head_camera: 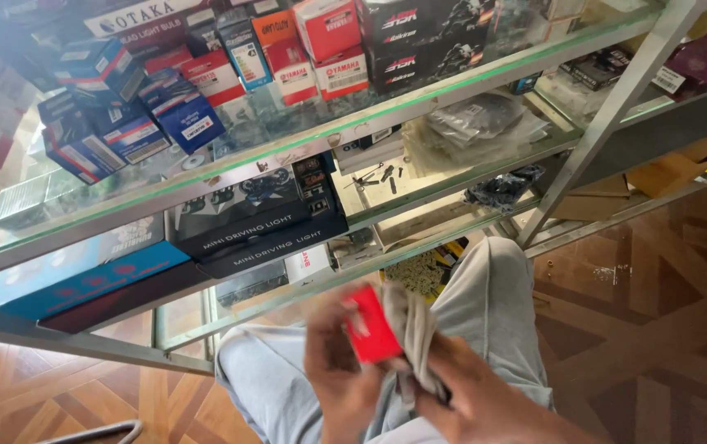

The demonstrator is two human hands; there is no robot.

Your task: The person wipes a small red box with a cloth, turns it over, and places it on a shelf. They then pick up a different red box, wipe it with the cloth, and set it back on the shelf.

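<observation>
My left hand (333,370) holds a small red box (370,329) low in the middle of the view, above my lap. My right hand (473,395) grips a grey cloth (411,325) that lies against the right side of the box. Both hands are blurred. My knees in light grey trousers (485,296) sit just below a glass display shelf.
A glass and metal shelf unit (304,148) fills the upper view, stacked with blue, red and black boxes (259,218) of parts. A metal upright (608,115) stands at right. Patterned wooden floor (658,312) lies to the right and lower left.
</observation>
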